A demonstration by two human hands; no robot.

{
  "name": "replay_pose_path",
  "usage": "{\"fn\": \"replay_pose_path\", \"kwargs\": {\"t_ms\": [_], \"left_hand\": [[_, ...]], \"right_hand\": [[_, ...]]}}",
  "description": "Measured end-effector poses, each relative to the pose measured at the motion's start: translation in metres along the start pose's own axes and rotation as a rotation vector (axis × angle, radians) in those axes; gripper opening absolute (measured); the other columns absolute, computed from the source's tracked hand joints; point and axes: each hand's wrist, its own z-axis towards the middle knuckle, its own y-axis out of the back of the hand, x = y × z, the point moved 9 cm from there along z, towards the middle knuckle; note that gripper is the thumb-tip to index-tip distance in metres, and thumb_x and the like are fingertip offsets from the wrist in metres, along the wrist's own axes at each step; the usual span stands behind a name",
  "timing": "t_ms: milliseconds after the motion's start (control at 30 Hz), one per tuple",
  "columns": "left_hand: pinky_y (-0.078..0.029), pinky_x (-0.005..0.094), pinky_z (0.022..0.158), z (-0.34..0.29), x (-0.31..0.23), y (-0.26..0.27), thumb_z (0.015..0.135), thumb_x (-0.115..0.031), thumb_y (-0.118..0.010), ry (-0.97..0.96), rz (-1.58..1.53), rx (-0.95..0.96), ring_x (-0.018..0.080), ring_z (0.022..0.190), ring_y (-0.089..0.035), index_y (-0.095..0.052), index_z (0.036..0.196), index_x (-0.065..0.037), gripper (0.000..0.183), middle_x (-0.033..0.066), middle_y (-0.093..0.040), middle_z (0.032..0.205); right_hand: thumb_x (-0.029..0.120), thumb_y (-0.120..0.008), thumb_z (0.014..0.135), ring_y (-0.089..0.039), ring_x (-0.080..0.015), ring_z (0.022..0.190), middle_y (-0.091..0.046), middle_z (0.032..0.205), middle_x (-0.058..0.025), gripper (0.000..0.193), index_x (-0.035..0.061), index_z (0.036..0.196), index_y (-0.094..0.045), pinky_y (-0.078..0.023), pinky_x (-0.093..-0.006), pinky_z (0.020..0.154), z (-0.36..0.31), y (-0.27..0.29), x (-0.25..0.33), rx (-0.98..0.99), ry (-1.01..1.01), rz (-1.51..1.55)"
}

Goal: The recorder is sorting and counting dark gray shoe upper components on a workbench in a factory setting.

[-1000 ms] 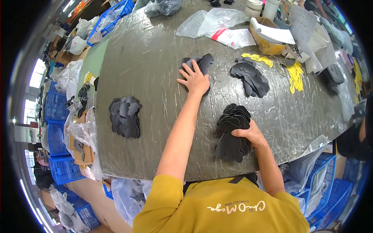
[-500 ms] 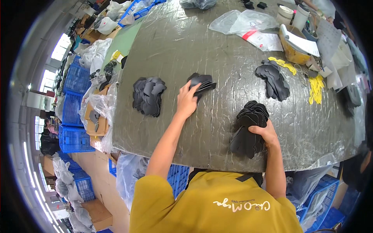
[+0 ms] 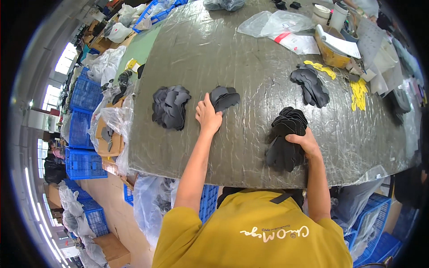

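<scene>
My right hand (image 3: pixel 304 142) grips a thick, fanned stack of black shoe-shaped flat pieces (image 3: pixel 281 154), its thumb on top and the other fingers hidden beneath. My left hand (image 3: pixel 208 117) rests at the near left edge of a small pile of dark flat pieces (image 3: pixel 225 98). Its index finger reaches up along that pile and its thumb points right, with nothing visibly held. Farther left lies a bigger overlapping pile of the same dark pieces (image 3: pixel 170 108). Another spread pile (image 3: pixel 310 85) is at the right, beyond the held stack.
All this lies on a wide table (image 3: pixel 250 147) under wrinkled clear film. Yellow gloves (image 3: pixel 359 94), a yellow bin (image 3: pixel 333 56) with papers, and clear plastic bags (image 3: pixel 277 24) stand at the far right. Blue crates (image 3: pixel 86 163) and an open carton (image 3: pixel 109 145) flank the left side.
My left hand has let the lifted pieces down and slid left to the pile's edge; those pieces now lie flatter. My right hand keeps its hold on the stack. The view has shifted slightly.
</scene>
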Motion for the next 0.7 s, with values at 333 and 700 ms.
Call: {"fn": "replay_pose_path", "kwargs": {"t_ms": [333,700], "left_hand": [[-0.036,0.0544,0.093,0.023,-0.001,-0.007,0.069,-0.006,-0.062,0.007,0.044,0.151,0.0386,0.12,-0.041,-0.042,0.119,-0.002,0.054,0.0165,-0.043,0.124],[-0.043,0.0426,0.092,0.038,0.04,0.059,0.065,-0.017,-0.071,-0.023,-0.064,0.106,0.0406,0.109,-0.057,-0.046,0.116,-0.002,0.059,0.0265,-0.06,0.111]], "right_hand": [[0.01,-0.077,0.063,-0.061,-0.0206,0.096,-0.063,0.107,-0.0096,0.06,-0.0011,0.118,-0.055,-0.048,-0.0336,0.089,0.001,0.0,0.002,0.001,0.022,0.0],[0.012,-0.078,0.061,-0.061,-0.0218,0.096,-0.063,0.109,-0.0104,0.064,-0.002,0.12,-0.054,-0.048,-0.0335,0.09,0.0,0.006,-0.006,-0.017,-0.003,-0.022]]}}
